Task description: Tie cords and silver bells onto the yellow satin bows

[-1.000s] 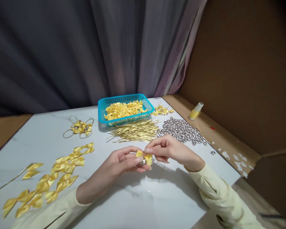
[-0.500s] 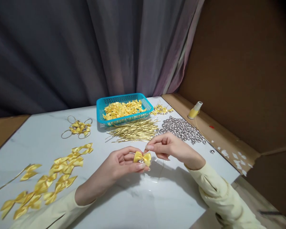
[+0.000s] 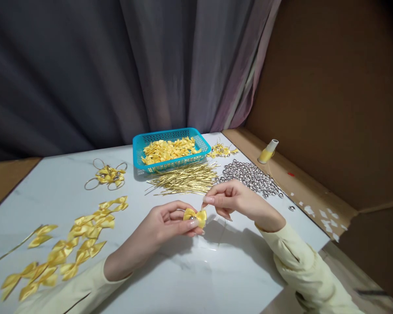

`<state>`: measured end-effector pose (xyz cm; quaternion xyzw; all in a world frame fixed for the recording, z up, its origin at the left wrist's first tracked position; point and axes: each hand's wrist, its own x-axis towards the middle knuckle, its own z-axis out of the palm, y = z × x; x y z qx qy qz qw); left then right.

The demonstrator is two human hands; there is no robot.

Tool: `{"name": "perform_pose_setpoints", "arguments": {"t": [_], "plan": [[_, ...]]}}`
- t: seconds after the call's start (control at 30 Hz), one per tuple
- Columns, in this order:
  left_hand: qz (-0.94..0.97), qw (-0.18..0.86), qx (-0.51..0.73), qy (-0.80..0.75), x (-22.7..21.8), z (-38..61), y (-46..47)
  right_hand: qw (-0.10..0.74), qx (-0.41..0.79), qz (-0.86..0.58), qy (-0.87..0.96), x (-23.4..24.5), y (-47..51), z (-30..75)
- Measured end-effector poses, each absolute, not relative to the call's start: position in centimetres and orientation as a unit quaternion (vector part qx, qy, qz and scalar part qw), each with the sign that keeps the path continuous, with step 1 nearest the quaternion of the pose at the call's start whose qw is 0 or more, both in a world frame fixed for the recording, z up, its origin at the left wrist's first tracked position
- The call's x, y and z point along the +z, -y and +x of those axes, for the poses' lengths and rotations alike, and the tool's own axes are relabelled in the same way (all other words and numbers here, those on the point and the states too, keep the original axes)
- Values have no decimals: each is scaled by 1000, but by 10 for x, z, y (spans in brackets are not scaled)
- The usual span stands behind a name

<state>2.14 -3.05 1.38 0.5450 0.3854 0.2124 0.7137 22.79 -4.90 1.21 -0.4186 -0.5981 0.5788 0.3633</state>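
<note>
My left hand [image 3: 170,221] pinches a yellow satin bow [image 3: 200,216] between thumb and fingers, over the middle of the table. A small silver bell [image 3: 192,218] sits at the bow's centre, partly covered by my thumb. My right hand [image 3: 231,201] is just right of the bow, thumb and forefinger closed on a thin thread. Little of that thread shows at the fingertips, and a faint loop of it [image 3: 222,233] hangs below the hand. Several more yellow bows [image 3: 60,250] lie on the table to the left of my left hand.
A blue basket [image 3: 137,152] of yellow bows stands at the back. Before it lies a pile of gold twist ties [image 3: 183,179]. Silver bells [image 3: 249,176] are heaped right. Finished-looking bow clusters [image 3: 109,175] lie left, others [image 3: 222,150] behind. A yellow thread spool [image 3: 267,152] stands right.
My right hand has drawn slightly away to the right from the bow. The bow has tilted a little in my left hand, and its bell now faces up more.
</note>
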Motion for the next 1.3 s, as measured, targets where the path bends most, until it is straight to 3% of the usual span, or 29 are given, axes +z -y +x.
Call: {"name": "perform_pose_setpoints", "arguments": {"t": [0.57, 0.93, 1.17, 1.3], "plan": [[559, 705, 171, -401, 18, 17, 23, 318, 512, -442, 665, 4, 43, 232], [563, 696, 160, -416, 20, 12, 18, 172, 499, -427, 734, 22, 49, 274], [570, 682, 176, -424, 24, 8, 14, 285, 502, -442, 687, 26, 77, 344], [578, 671, 174, -432, 28, 6, 11, 330, 528, -338, 706, 14, 76, 375]]}}
